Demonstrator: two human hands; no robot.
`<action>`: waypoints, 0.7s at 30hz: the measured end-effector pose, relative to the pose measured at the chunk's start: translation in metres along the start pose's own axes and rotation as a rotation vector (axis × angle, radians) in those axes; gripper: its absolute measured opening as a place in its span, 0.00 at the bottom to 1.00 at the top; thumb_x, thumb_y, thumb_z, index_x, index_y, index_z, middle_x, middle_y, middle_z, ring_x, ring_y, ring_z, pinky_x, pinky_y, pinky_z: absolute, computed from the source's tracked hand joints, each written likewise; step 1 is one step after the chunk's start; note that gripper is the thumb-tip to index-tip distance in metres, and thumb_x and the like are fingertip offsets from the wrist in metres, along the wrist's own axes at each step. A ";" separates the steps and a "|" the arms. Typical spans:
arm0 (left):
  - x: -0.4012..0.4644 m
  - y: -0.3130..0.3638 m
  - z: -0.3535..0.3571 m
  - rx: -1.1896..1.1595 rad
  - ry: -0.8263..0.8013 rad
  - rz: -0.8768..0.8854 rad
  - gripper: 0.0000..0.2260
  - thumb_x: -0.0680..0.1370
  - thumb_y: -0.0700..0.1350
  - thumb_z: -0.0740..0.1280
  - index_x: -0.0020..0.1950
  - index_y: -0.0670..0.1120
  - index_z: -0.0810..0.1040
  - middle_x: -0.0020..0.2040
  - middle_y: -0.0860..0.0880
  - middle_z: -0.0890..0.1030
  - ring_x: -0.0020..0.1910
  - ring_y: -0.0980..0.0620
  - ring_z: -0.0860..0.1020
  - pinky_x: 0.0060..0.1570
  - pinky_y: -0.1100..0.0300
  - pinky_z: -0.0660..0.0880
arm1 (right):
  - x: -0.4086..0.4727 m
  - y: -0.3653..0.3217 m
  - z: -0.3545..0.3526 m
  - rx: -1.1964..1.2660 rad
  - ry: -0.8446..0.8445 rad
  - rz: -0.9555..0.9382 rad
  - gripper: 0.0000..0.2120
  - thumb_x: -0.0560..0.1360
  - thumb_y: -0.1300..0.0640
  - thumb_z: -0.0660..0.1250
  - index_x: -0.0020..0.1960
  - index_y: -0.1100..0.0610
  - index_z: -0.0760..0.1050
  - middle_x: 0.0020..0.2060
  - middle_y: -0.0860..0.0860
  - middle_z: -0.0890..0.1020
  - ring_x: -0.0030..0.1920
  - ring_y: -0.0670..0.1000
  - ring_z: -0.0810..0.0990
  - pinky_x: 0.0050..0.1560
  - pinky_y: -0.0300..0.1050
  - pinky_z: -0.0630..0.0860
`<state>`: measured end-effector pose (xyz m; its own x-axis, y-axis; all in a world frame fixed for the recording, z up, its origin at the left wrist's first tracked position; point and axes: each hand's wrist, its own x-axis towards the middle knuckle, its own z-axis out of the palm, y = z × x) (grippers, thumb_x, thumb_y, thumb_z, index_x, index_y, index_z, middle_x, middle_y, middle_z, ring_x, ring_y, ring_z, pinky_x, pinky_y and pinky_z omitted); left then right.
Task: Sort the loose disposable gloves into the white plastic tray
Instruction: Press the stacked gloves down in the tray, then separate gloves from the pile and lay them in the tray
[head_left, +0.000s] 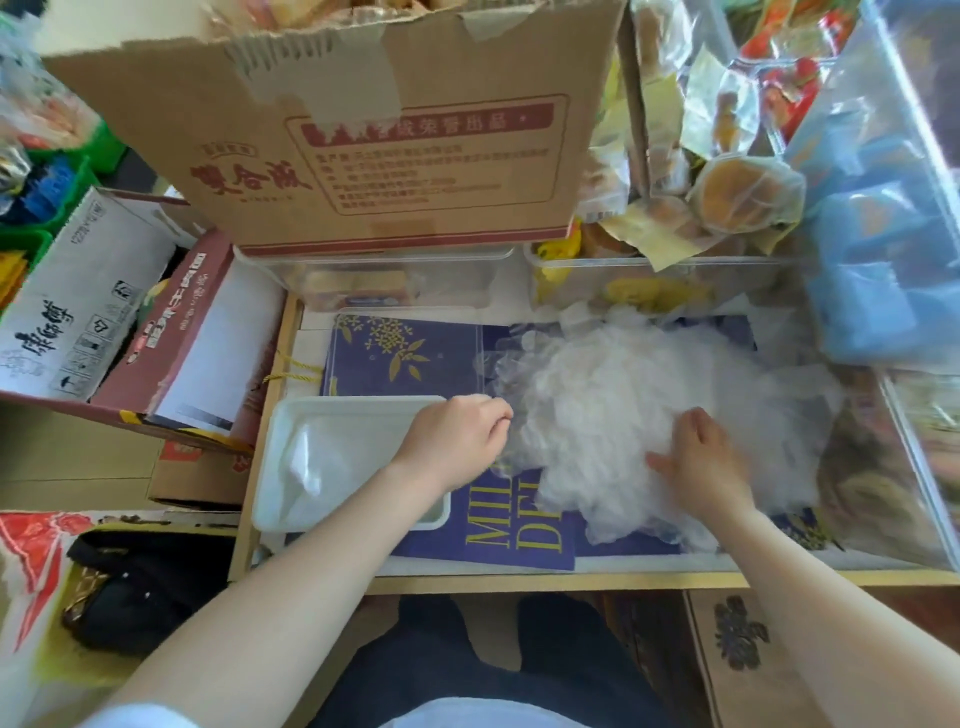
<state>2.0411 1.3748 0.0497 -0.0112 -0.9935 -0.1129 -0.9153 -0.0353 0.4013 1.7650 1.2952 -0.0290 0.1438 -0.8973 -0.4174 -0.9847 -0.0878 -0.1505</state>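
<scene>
Left hand (457, 441) pinching the glove heap (623, 415) edge at nine o'clock; right hand (706, 457) pressing flat, fingers apart. Clinging film risking several gloves dragging toward the white tray (270, 467).

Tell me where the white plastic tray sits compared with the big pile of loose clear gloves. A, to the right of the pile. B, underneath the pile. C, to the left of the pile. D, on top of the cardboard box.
C: the white plastic tray lies on the person's left side, under the left forearm, while the pile of gloves lies to its right, where the left hand and right hand work.
</scene>
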 end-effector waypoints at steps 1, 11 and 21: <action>0.004 0.008 0.005 -0.013 -0.012 -0.005 0.12 0.81 0.46 0.56 0.57 0.47 0.78 0.53 0.49 0.81 0.51 0.46 0.78 0.43 0.55 0.74 | 0.001 0.004 -0.001 -0.017 0.011 -0.016 0.30 0.77 0.48 0.62 0.72 0.62 0.58 0.72 0.59 0.61 0.69 0.61 0.62 0.65 0.55 0.65; 0.024 0.069 0.054 -0.184 -0.106 -0.087 0.17 0.80 0.47 0.59 0.69 0.47 0.68 0.65 0.49 0.73 0.61 0.49 0.74 0.55 0.55 0.72 | 0.003 0.015 -0.014 0.016 0.234 -0.327 0.05 0.74 0.62 0.65 0.47 0.59 0.80 0.44 0.55 0.78 0.43 0.58 0.76 0.34 0.48 0.73; 0.070 0.107 0.029 -0.635 0.025 -0.298 0.22 0.79 0.53 0.60 0.72 0.49 0.65 0.72 0.50 0.64 0.72 0.52 0.61 0.61 0.63 0.58 | -0.017 0.017 -0.061 -0.072 0.819 -1.050 0.10 0.70 0.68 0.61 0.39 0.55 0.75 0.38 0.51 0.77 0.38 0.52 0.72 0.40 0.43 0.64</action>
<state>1.9305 1.3046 0.0584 0.2201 -0.9337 -0.2823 -0.4657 -0.3549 0.8107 1.7399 1.2829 0.0306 0.7575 -0.3873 0.5255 -0.4504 -0.8928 -0.0088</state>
